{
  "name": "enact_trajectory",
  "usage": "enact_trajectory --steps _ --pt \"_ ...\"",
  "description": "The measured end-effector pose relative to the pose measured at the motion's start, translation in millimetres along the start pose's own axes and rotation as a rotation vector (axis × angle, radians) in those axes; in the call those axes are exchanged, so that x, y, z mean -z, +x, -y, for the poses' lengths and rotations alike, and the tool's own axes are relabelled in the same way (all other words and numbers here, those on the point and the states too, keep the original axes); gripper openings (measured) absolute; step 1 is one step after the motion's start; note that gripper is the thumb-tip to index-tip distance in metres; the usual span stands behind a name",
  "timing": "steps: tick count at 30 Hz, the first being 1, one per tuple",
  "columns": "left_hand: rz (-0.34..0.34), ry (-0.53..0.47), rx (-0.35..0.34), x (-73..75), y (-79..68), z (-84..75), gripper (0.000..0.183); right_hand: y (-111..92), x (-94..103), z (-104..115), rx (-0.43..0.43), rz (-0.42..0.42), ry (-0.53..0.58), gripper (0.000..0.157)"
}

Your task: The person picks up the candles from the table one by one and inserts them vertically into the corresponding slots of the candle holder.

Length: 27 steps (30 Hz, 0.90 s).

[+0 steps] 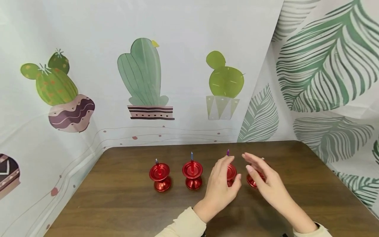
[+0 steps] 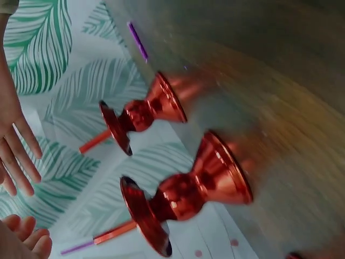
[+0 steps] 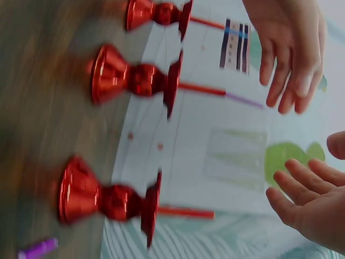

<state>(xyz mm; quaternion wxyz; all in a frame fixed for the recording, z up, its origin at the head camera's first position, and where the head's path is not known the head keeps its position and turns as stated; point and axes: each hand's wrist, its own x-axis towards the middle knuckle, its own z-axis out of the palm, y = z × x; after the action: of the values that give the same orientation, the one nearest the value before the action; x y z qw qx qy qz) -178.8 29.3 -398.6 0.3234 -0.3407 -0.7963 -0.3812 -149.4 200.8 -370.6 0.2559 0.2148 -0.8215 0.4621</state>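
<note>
Red metallic candle holders stand upright in a row on the table. My left hand (image 1: pixel 220 186) hovers with relaxed, slightly curved fingers, empty, partly covering the third holder (image 1: pixel 232 171) with its purple-tipped stick (image 2: pixel 78 247). My right hand (image 1: pixel 270 184), also empty with fingers extended, is in front of the rightmost holder (image 1: pixel 252 181), whose red stem (image 3: pixel 186 212) shows no coloured tip. The palms face each other, apart. A loose thin purple stick (image 2: pixel 138 41) lies on the table beside that rightmost holder; in the head view it cannot be made out.
Left of my hands stand a holder with a blue-tipped stick (image 1: pixel 192 174) and the leftmost holder (image 1: pixel 161 177), whose stick has a short pale tip. The brown wooden table (image 1: pixel 118 204) meets a printed cloth (image 1: pixel 186 72) with cactus and leaf pictures at its back.
</note>
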Motion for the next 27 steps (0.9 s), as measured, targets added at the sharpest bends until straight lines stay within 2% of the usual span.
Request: enact_trajectory --steps 3,5,7,9,11,13,19,22,27 --pt "0.043 -0.003 -0.046 -9.7 3.0 -8.6 0.052 -5.8 22.3 -1.6 -0.012 -0.06 -0.086 0.045" --pt "0.097 -0.023 -0.019 -18.7 4.3 -12.7 0.051 -10.2 35.0 -5.8 -0.042 -0.091 -0.154 0.044" --pt "0.167 -0.078 0.053 -28.9 6.3 -14.9 0.052 -14.5 44.1 -13.1 -0.066 -0.108 -0.224 0.044" --pt "0.233 -0.157 0.16 -38.6 8.6 -15.7 0.055 -18.6 49.9 -21.9 -0.086 -0.103 -0.28 0.044" --pt "0.296 -0.221 0.268 -47.3 11.0 -15.9 0.059 -21.7 53.7 -31.8 -0.094 -0.093 -0.319 0.044" --pt "0.341 -0.251 0.347 -55.3 13.2 -16.1 0.062 -24.2 56.3 -40.8 -0.108 -0.075 -0.333 0.044" --pt "0.414 -0.177 0.459 -75.6 18.0 -16.5 0.072 -30.0 58.8 -66.7 -0.213 0.041 -0.336 0.05" --pt "0.433 -0.134 0.496 -82.9 20.7 -15.3 0.075 -34.2 56.0 -79.3 -0.201 0.086 -0.345 0.051" --pt "0.438 -0.091 0.509 -90.6 24.1 -13.0 0.076 -41.1 50.9 -92.2 -0.191 0.168 -0.362 0.054"
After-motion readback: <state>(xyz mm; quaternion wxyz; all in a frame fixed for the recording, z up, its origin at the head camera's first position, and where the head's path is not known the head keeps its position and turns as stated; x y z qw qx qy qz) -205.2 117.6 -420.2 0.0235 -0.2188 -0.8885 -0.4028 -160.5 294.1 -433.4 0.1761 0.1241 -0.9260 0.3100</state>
